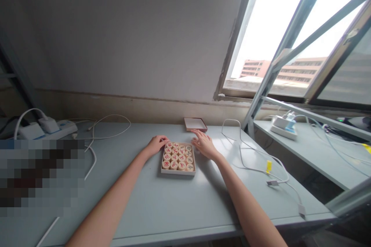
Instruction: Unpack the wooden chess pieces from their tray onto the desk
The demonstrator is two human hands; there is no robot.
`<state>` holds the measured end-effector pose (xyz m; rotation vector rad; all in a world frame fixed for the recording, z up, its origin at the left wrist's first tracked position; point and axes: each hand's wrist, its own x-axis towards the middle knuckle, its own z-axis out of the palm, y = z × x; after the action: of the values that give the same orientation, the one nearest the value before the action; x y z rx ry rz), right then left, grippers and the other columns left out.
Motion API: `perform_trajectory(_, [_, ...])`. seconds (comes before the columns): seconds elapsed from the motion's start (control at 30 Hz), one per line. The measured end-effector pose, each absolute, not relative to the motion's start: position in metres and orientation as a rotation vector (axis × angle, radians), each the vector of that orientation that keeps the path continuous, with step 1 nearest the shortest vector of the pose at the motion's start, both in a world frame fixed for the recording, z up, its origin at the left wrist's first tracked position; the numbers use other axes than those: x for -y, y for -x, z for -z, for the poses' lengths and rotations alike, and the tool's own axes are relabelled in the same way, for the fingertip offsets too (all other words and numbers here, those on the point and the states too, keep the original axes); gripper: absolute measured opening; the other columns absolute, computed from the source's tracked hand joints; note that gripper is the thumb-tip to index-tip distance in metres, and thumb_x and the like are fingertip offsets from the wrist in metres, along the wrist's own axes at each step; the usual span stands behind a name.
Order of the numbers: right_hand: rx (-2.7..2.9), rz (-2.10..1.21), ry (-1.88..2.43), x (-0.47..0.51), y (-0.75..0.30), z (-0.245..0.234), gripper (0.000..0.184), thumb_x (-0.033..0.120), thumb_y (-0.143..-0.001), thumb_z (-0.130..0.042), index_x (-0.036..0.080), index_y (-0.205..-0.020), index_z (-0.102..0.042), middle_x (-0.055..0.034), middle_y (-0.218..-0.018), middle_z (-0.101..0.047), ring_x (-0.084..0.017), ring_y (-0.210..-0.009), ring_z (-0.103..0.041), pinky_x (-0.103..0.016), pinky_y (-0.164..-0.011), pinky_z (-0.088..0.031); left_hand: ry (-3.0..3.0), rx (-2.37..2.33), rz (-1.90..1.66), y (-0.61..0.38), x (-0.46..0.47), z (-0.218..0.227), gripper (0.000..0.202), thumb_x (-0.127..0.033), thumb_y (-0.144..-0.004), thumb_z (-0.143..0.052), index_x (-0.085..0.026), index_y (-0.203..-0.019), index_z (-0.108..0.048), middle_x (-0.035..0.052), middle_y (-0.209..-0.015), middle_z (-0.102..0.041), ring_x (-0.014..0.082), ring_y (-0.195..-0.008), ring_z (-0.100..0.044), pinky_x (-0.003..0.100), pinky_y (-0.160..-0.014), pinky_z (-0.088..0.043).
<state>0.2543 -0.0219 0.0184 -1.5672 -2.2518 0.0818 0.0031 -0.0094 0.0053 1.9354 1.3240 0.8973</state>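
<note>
A shallow white box [179,172] lies on the desk in front of me, filled with rows of round wooden xiangqi pieces [181,158]. Most pieces bear red characters; those in the right column look dark. My left hand [156,145] rests at the box's upper left corner, its fingers stretched toward the rim and apparently touching it. At the upper right corner is my right hand [205,145], fingers spread and thumb toward the box. Something small and pale shows under its fingers, too unclear to name. Behind the box, the open lid [196,124] lies near the wall.
White cables [240,146] with a yellow tag [269,166] run along the desk's right side. A power strip [67,126] with plugs and more cable are at the left. A metal frame post [257,102] stands at the right, before a second desk [313,150]. The left edge is pixelated.
</note>
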Motion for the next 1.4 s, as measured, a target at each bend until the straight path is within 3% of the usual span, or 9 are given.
perform_trajectory(0.13, [2.375, 0.006, 1.571, 0.02, -0.253, -0.005, 0.043, 0.027, -0.09, -0.025, 0.023, -0.132, -0.031, -0.0071, -0.139, -0.03, -0.021, -0.128, -0.022, -0.046, -0.099, -0.024, -1.943, -1.329, -0.893, -0.004, 0.011, -0.007, 0.033, -0.04, -0.071, -0.046, -0.013, -0.075, -0.065, 0.0073, -0.08, -0.067, 0.0195, -0.077, -0.057, 0.027, -0.072, -0.041])
perform_trajectory(0.3, [2.406, -0.027, 1.492, 0.012, -0.264, -0.001, 0.042, 0.029, -0.09, -0.025, 0.023, -0.13, -0.036, -0.0069, -0.138, -0.031, -0.019, -0.127, -0.027, -0.039, -0.1, -0.029, -1.951, -1.368, -0.892, -0.006, 0.015, -0.01, 0.032, -0.038, -0.07, -0.046, -0.013, -0.075, -0.064, 0.0072, -0.08, -0.067, 0.0196, -0.077, -0.057, 0.027, -0.071, -0.041])
perform_trajectory(0.53, [2.261, -0.025, 1.7, 0.006, -0.291, 0.001, 0.042, 0.02, -0.09, -0.022, 0.019, -0.128, -0.039, -0.0101, -0.136, -0.033, -0.022, -0.128, -0.023, -0.049, -0.1, -0.023, -1.989, -1.394, -0.882, -0.007, 0.018, -0.012, 0.031, -0.037, -0.072, -0.044, -0.014, -0.075, -0.063, 0.007, -0.081, -0.066, 0.0188, -0.077, -0.057, 0.026, -0.069, -0.04])
perform_trajectory(0.7, [2.219, 0.123, 1.508, 0.021, -0.273, -0.026, 0.038, 0.021, -0.085, -0.04, 0.026, -0.122, -0.045, -0.0057, -0.128, -0.045, -0.021, -0.119, -0.037, -0.043, -0.096, -0.031, -1.989, -1.394, -0.89, -0.007, 0.016, -0.011, 0.031, -0.038, -0.072, -0.044, -0.014, -0.075, -0.064, 0.0061, -0.08, -0.066, 0.0183, -0.076, -0.057, 0.025, -0.069, -0.04])
perform_trajectory(0.87, [2.494, -0.296, 1.047, 0.042, -0.238, -0.047, 0.033, 0.021, -0.076, -0.055, 0.031, -0.108, -0.057, 0.0007, -0.109, -0.058, -0.016, -0.1, -0.052, -0.029, -0.084, -0.041, -1.99, -1.371, -0.894, -0.006, 0.014, -0.008, 0.03, -0.037, -0.072, -0.044, -0.015, -0.075, -0.064, 0.006, -0.081, -0.067, 0.0181, -0.077, -0.057, 0.025, -0.07, -0.041])
perform_trajectory(1.0, [2.505, -0.411, 0.957, 0.046, -0.227, -0.046, 0.031, 0.017, -0.073, -0.058, 0.029, -0.101, -0.063, -0.0009, -0.103, -0.06, -0.016, -0.095, -0.054, -0.028, -0.083, -0.041, -1.985, -1.375, -0.894, -0.006, 0.013, -0.008, 0.03, -0.038, -0.071, -0.045, -0.015, -0.076, -0.064, 0.0063, -0.082, -0.067, 0.0187, -0.078, -0.057, 0.026, -0.072, -0.041])
perform_trajectory(1.17, [2.418, -0.47, 0.967, 0.043, -0.236, -0.049, 0.012, 0.026, -0.075, -0.059, 0.024, -0.084, -0.066, -0.0013, -0.101, -0.06, -0.014, -0.088, -0.056, -0.026, -0.08, -0.042, -1.989, -1.396, -0.888, -0.007, 0.014, -0.009, 0.031, -0.038, -0.071, -0.045, -0.015, -0.076, -0.064, 0.0063, -0.081, -0.067, 0.0186, -0.078, -0.057, 0.026, -0.071, -0.04])
perform_trajectory(1.3, [2.388, -0.354, 1.03, 0.04, -0.24, -0.044, 0.024, 0.03, -0.072, -0.063, 0.026, -0.095, -0.062, -0.0005, -0.103, -0.058, -0.015, -0.095, -0.052, -0.028, -0.083, -0.04, -1.99, -1.384, -0.883, -0.007, 0.015, -0.009, 0.032, -0.038, -0.072, -0.043, -0.014, -0.076, -0.064, 0.006, -0.081, -0.067, 0.0186, -0.078, -0.057, 0.025, -0.071, -0.04])
perform_trajectory(1.4, [2.428, -0.292, 1.036, 0.039, -0.238, -0.037, 0.021, 0.034, -0.07, -0.065, 0.027, -0.09, -0.064, -0.0006, -0.106, -0.057, -0.017, -0.1, -0.049, -0.031, -0.087, -0.037, -1.997, -1.386, -0.882, -0.007, 0.015, -0.01, 0.033, -0.038, -0.072, -0.043, -0.014, -0.077, -0.065, 0.0064, -0.081, -0.067, 0.019, -0.078, -0.057, 0.026, -0.071, -0.04])
